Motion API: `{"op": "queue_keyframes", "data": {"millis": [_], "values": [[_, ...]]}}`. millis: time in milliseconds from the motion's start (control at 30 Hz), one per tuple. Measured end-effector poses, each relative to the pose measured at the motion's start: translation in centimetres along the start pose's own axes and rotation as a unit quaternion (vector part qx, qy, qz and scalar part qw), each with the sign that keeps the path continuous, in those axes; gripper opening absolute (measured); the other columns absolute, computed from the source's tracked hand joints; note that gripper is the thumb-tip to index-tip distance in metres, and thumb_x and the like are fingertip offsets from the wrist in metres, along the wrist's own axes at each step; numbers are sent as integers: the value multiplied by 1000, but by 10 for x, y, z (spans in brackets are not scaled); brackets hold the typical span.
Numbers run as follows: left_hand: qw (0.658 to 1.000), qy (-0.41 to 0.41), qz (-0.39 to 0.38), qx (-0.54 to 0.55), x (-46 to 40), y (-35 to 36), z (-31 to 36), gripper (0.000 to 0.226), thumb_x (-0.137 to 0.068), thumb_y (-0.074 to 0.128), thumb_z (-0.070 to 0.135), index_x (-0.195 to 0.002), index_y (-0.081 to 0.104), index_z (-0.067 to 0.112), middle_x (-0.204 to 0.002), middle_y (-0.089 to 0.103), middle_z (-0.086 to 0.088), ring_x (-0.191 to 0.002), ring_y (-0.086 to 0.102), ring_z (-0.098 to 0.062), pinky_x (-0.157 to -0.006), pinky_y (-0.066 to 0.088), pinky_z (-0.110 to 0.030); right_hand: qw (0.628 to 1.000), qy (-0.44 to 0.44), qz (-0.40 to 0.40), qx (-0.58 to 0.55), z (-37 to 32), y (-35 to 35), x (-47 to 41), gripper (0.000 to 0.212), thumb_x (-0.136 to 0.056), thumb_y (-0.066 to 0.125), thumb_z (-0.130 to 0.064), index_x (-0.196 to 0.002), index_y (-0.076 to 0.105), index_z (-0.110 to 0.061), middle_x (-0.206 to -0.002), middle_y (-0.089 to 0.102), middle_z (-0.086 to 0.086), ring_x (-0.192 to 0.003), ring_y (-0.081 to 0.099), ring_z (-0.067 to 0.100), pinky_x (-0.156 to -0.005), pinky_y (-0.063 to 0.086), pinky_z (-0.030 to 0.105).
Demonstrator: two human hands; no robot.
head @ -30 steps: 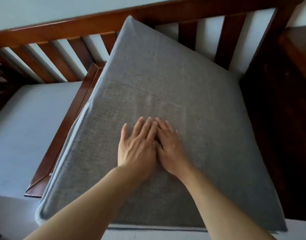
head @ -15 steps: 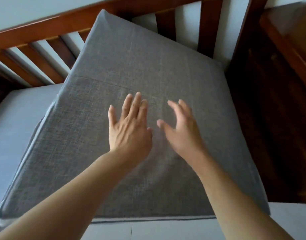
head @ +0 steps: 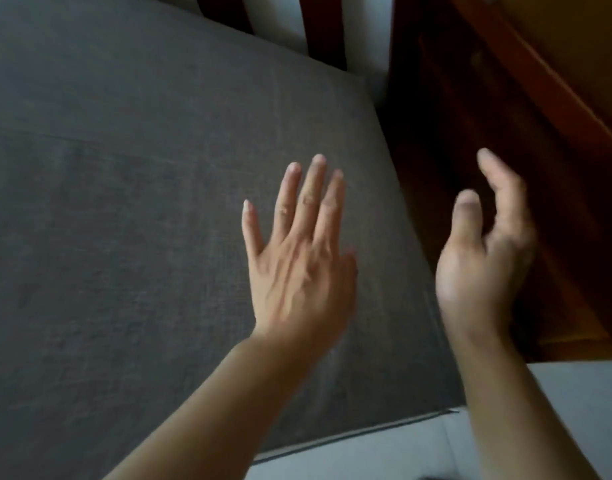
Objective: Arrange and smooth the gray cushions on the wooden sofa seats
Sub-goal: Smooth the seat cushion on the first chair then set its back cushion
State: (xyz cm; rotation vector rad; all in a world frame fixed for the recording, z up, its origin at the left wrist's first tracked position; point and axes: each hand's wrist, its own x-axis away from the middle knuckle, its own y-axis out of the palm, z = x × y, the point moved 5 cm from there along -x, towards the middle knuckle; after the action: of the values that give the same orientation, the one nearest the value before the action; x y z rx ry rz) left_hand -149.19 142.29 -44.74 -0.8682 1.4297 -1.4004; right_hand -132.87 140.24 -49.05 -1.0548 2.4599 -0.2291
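Looking at it, the gray cushion (head: 141, 237) sits mostly off to the left, left hand (head: 297, 258) flat-fingered over its right side, right hand (head: 484, 258) loose, empty, past the edge.

Dim soft indoor light, right hand (head: 484, 258) motion-blurred, dark wood in shadow, wide-angle stretch at edges

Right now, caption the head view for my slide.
Two open hands, left hand and right hand, over a gray cushion.

Left hand (head: 299, 268) flat, fingers straight; right hand (head: 484, 268) raised, fingers loosely curled.
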Motion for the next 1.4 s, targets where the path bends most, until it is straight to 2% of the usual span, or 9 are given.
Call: {"op": "queue_keyframes", "data": {"millis": [100,167,267,500,700,900,1100,1267,1400], "values": [[982,20,-173,-67,47,70,2,68,-86,34,51,-147,35,21,-156,26,-2,-145,19,-19,-112,12,-54,952,31,-233,194,65,39,82,69,-95,19,-58,-151,23,-19,-158,20,6,-145,18,25,-116,21,52],[967,10,-238,-86,55,83,3,65,-92,30,52,-150,27,23,-159,15,-3,-147,12,-22,-113,4,-53,895,93,-356,253,97,45,96,76,-90,12,-69,-153,8,-28,-161,4,0,-148,1,22,-119,6,48],[959,6,-264,-99,44,73,4,69,-97,26,55,-151,-9,29,-157,-22,4,-144,-23,-17,-113,-15,-50,876,119,-394,252,95,34,76,70,-96,31,-56,-153,5,-26,-161,-1,2,-148,-1,21,-120,7,43],[951,-107,-275,-94,50,19,-33,72,-94,43,40,-152,3,27,-159,-17,4,-145,-18,-17,-115,-5,-51,809,156,-513,239,20,34,103,79,-94,45,-53,-152,-3,-29,-160,-13,5,-147,-6,28,-118,7,43],[947,-189,-245,-87,86,-44,-97,71,-93,42,34,-152,2,31,-158,-19,6,-145,-19,-16,-115,-6,-51,747,55,-620,233,-91,69,153,105,-83,61,-55,-149,-17,-31,-156,-24,13,-145,-15,34,-117,3,42],[952,-212,-200,-89,123,-97,-155,66,-97,37,44,-151,-1,36,-157,-21,10,-144,-21,-14,-114,-10,-49,711,9,-654,257,-158,99,181,139,-64,82,-49,-142,-32,-33,-148,-41,14,-140,-29,37,-117,3,45],[966,-187,-163,-77,157,-144,-212,68,-96,35,51,-152,-1,34,-158,-20,8,-145,-20,-16,-114,-12,-48,731,-39,-613,297,-229,130,213,143,-62,83,-48,-141,-34,-31,-150,-36,15,-143,-21,37,-116,11,48],[984,-167,-49,-46,197,-193,-269,64,-90,48,46,-149,30,29,-160,12,3,-147,11,-19,-113,5,-51,762,-77,-564,308,-284,146,244,135,-65,80,-51,-143,-30,-35,-153,-27,15,-144,-13,38,-116,14,46],[974,-209,-71,57,222,-207,-304,68,-97,37,46,-152,0,33,-160,-9,9,-147,3,-17,-114,16,-38,772,-86,-536,330,-325,163,269,130,-69,74,-57,-141,-32,-36,-153,-25,17,-144,-11,39,-115,17,49]]}}
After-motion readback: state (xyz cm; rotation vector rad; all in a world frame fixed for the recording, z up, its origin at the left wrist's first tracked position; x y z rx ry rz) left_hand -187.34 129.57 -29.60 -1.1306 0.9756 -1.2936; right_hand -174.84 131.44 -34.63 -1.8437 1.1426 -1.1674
